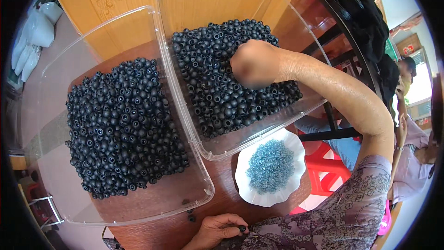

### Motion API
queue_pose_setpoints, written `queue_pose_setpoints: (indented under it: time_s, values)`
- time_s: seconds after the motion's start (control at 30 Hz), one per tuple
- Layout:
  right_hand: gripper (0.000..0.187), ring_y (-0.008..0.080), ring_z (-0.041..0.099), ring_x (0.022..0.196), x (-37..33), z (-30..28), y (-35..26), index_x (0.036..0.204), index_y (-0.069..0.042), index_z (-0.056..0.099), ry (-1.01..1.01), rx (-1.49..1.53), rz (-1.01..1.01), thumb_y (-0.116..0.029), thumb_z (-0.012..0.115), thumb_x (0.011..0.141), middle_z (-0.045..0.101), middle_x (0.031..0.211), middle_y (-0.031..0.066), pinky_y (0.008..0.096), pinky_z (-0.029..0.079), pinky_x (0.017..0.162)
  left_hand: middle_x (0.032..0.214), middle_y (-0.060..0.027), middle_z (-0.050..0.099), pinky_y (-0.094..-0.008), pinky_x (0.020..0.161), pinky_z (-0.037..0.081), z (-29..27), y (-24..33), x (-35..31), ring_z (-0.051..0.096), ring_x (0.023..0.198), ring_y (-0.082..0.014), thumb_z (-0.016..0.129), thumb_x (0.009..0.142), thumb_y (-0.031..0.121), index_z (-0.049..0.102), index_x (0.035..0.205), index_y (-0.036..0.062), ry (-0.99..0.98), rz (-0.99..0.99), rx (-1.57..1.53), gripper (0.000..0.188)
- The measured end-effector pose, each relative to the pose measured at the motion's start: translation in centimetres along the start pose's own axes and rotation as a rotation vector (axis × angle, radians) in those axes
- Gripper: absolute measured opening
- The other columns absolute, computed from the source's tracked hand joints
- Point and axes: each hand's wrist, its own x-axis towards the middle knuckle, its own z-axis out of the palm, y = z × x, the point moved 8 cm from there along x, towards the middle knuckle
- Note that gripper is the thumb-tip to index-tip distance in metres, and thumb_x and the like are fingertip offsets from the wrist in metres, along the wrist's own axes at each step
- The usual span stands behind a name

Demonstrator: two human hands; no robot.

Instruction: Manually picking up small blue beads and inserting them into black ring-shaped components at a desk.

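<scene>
My left hand (pixel 216 231) is low in the view by the table's front edge, its thumb and forefinger pinching one small black hollow ball (pixel 242 228). My right hand (pixel 254 65) reaches into the right clear plastic bin (pixel 210 155), over a heap of the same black hollow balls (pixel 226 104). That hand is blurred and its fingers are hidden, so what it holds does not show. Between the hands, on the right, a white scalloped bowl (pixel 241 190) contains many tiny translucent blue pieces (pixel 270 166).
Left of the right bin, another clear bin (pixel 203 199) bears a larger heap of black balls (pixel 125 125). A few loose balls (pixel 191 216) lie on the brown table (pixel 222 176). Red stools (pixel 326 169), a black-framed stand (pixel 344 28) and another person (pixel 409 157) are at the right.
</scene>
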Motion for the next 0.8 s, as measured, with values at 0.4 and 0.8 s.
queue_pose_setpoints:
  time_s: [0.4,0.8]
  values:
    - [0.004,0.0282,0.064,0.073,2.3,1.5,-1.7,0.066,-0.004,0.064,0.079,0.144,-0.110,-0.006,0.067,0.065,0.064,0.068,0.0123,0.0382,0.049,0.065,0.092,-0.0106,0.063,-0.0288,0.073,0.050,-0.2,-0.1,0.1,0.061,0.082,-0.0186,0.065,0.080,0.003,0.061,0.098,-0.0010,0.015,0.031,0.048,0.018]
    - [0.012,0.0278,0.063,0.072,2.5,2.0,-1.9,0.077,0.002,0.060,0.109,0.084,-0.110,0.002,0.062,0.065,0.063,0.071,0.0151,0.0367,0.048,0.064,0.091,-0.0100,0.064,-0.0276,0.071,0.050,0.0,0.2,0.0,0.062,0.081,-0.0171,0.065,0.080,0.004,0.062,0.098,-0.0014,0.013,0.038,0.036,0.019]
